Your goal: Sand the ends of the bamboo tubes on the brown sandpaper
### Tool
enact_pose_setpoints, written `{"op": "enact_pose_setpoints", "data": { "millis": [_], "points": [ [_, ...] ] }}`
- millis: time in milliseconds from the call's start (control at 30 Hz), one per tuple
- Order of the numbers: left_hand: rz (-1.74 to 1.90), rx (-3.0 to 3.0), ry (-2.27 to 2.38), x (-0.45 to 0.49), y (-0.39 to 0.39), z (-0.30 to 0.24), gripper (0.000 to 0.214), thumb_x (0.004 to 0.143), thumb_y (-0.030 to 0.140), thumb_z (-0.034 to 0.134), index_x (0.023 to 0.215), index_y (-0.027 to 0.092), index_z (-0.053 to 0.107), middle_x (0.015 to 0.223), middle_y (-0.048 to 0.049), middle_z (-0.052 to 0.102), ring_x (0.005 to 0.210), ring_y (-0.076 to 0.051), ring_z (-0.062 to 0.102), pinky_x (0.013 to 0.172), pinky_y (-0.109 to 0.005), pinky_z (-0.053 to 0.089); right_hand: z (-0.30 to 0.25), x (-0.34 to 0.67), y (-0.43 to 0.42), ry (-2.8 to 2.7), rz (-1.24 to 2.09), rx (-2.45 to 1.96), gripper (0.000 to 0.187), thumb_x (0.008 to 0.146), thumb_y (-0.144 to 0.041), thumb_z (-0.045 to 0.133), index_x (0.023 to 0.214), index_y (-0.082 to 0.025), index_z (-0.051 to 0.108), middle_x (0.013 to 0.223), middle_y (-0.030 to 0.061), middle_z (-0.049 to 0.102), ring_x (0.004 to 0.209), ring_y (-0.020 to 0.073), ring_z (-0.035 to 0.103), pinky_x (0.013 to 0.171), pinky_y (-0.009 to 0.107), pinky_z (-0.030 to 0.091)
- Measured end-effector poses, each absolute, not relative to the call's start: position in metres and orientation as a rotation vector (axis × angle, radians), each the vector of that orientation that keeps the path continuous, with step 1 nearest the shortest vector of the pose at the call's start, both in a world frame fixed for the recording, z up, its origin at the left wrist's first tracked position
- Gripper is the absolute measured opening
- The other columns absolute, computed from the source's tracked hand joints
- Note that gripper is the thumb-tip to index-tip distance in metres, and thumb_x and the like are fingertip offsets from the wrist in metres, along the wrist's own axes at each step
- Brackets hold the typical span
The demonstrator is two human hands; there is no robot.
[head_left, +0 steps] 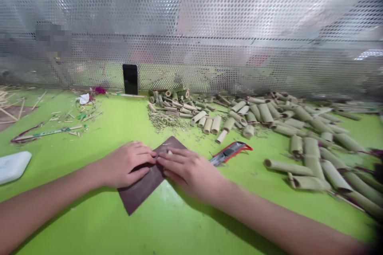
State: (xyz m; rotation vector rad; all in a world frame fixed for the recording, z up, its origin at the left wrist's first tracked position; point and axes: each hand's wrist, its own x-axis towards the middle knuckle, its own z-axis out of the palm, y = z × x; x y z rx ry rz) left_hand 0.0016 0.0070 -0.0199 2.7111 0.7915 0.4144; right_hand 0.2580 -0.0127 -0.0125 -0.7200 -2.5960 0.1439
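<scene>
Fingers of the left hand (pixel 127 163) bend loosely, those of the right hand (pixel 194 171) nearly straight, over a dark sheet (pixel 140 191) on the table (pixel 167 231); grip on the pale bit (pixel 170 152) is unclear. Sheet looks light, flexible, best pinned at its edges.

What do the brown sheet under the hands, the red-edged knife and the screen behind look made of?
Brown sheet: possibly sandpaper; thin, matte, straight-edged, though the grain isn't clear.
Knife: grey body likely metal, from its dull sheen; red edging probably plastic, evenly coloured.
Screen: apparently perforated metal, silvery, with bright glints between regular holes.
</scene>
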Motion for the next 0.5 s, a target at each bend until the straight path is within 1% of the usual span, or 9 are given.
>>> {"op": "enact_pose_setpoints", "data": {
  "millis": [67,167,200,267,333,367,400,500],
  "points": [
    [0.423,2.701,0.784,0.002,0.007,-0.02,0.026,0.101,0.025,0.051,0.121,0.019,0.066,0.131,-0.01,0.068,0.122,-0.026,0.061,0.112,-0.049,0.042,-0.012,0.259,-0.014,-2.609,0.218,-0.696,0.025,0.102,-0.023,0.059,0.123,-0.015,0.068,0.124,0.0091,0.073,0.113,0.0236,0.07,0.102,0.042,0.057],
    [0.435,2.69,0.791,0.002,0.007,-0.02,0.027,0.101,0.026,0.051,0.122,0.02,0.066,0.131,-0.0102,0.068,0.121,-0.026,0.061,0.112,-0.05,0.042,-0.011,0.258,-0.016,-2.594,0.294,-0.789,0.013,0.096,-0.025,0.068,0.107,-0.018,0.069,0.115,0.0082,0.074,0.102,0.0203,0.072,0.088,0.034,0.061],
    [0.438,2.691,0.797,0.002,0.007,-0.02,0.027,0.101,0.027,0.051,0.122,0.02,0.066,0.131,-0.0103,0.068,0.121,-0.027,0.062,0.112,-0.05,0.042,-0.011,0.257,-0.015,-2.589,0.284,-0.817,0.009,0.095,-0.024,0.069,0.102,-0.018,0.069,0.111,0.0075,0.074,0.099,0.0199,0.072,0.087,0.033,0.061],
    [0.447,2.694,0.794,0.002,0.007,-0.02,0.027,0.101,0.027,0.051,0.122,0.02,0.067,0.129,-0.0102,0.069,0.12,-0.026,0.062,0.11,-0.049,0.044,-0.011,0.255,-0.013,-2.587,0.214,-0.804,0.006,0.096,-0.022,0.068,0.1,-0.018,0.069,0.108,0.007,0.074,0.101,0.0213,0.071,0.094,0.038,0.06],
    [0.453,2.693,0.776,0.002,0.007,-0.02,0.027,0.101,0.025,0.052,0.122,0.02,0.067,0.128,-0.0098,0.069,0.12,-0.026,0.062,0.11,-0.048,0.044,-0.01,0.255,-0.01,-2.603,0.163,-0.734,0.008,0.098,-0.021,0.064,0.102,-0.018,0.071,0.11,0.0069,0.074,0.106,0.0225,0.07,0.103,0.041,0.055],
    [0.455,2.695,0.772,0.002,0.007,-0.02,0.027,0.101,0.025,0.052,0.122,0.02,0.067,0.128,-0.0096,0.069,0.12,-0.026,0.062,0.11,-0.048,0.044,-0.01,0.256,-0.009,-2.608,0.154,-0.723,0.01,0.098,-0.02,0.063,0.103,-0.019,0.072,0.111,0.0066,0.074,0.106,0.0222,0.07,0.103,0.041,0.055],
    [0.455,2.697,0.773,0.002,0.007,-0.02,0.027,0.101,0.025,0.052,0.122,0.02,0.067,0.128,-0.0094,0.069,0.12,-0.026,0.062,0.11,-0.048,0.044,-0.009,0.257,-0.007,-2.607,0.147,-0.746,0.012,0.099,-0.019,0.062,0.104,-0.019,0.073,0.112,0.0063,0.074,0.104,0.0218,0.07,0.1,0.04,0.057],
    [0.45,2.703,0.788,0.002,0.006,-0.019,0.027,0.101,0.026,0.051,0.122,0.021,0.067,0.128,-0.009,0.069,0.119,-0.026,0.062,0.11,-0.048,0.044,-0.009,0.259,-0.005,-2.592,0.111,-0.932,0.014,0.098,-0.018,0.063,0.102,-0.02,0.076,0.11,0.0064,0.075,0.095,0.0213,0.071,0.084,0.036,0.062]
  ]
}}
